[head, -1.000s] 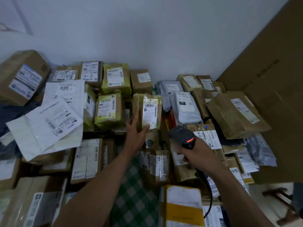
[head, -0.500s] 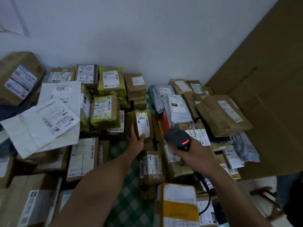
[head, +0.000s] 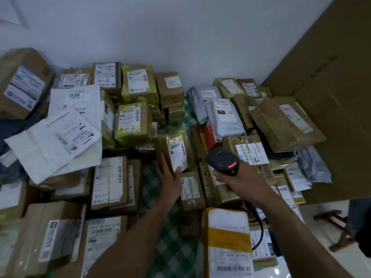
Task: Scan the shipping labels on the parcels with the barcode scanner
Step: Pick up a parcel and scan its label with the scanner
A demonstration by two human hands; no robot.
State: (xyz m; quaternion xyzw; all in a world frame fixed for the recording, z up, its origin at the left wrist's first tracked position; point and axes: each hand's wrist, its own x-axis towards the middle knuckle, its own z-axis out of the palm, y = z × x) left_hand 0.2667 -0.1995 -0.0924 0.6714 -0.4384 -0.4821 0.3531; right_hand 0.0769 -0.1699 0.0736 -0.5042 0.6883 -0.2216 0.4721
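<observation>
Checked cloth (head: 170, 255) crowded with boxes (head: 109, 183) — left fingers (head: 163, 165) clamp one parcel (head: 177, 150), right fingers (head: 219, 176) the scanner (head: 221, 159).

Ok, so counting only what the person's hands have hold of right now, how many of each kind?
Barcode scanner: 1, black, gripped in the right hand.
Parcel: 1, brown and tape-wrapped with a white label, held tilted by the left hand.
Total: 2. The other parcels lie untouched.
</observation>
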